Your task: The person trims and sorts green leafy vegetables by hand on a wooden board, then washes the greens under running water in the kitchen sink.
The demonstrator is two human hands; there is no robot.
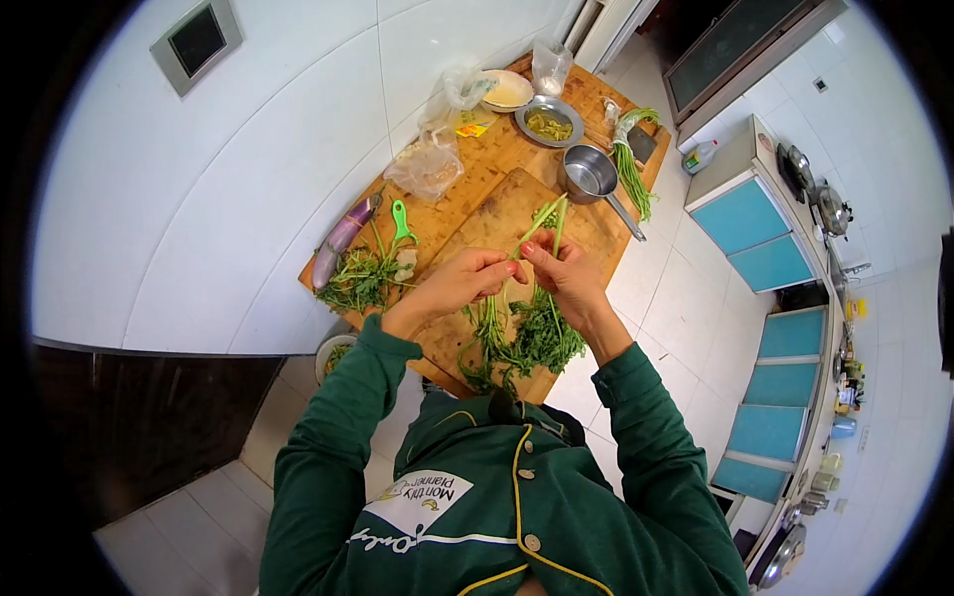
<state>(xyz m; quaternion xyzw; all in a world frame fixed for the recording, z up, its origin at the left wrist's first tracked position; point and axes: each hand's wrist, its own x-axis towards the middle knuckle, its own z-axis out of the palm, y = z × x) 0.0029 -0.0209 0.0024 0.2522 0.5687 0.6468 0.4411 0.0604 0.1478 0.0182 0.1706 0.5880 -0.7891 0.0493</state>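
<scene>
My left hand point(482, 275) and my right hand point(564, 273) meet over the wooden cutting board point(475, 223). Thin green stalks point(545, 217) are pinched between the fingertips of both hands, their pale ends pointing away from me. Below the hands, a heap of leafy greens point(542, 338) rests on the near part of the board; whether the held stalks join it is hard to see. More leafy greens point(358, 280) lie left of the board, beside a purple eggplant point(343, 240) and a green-handled peeler point(400, 221).
A metal saucepan point(588, 176) overlaps the board's far edge, its handle pointing right. Behind stand a metal plate of yellowish food point(549, 125), a bowl point(509, 89) and plastic bags point(427, 167). A bundle of long green beans point(628, 164) lies at the table's right edge.
</scene>
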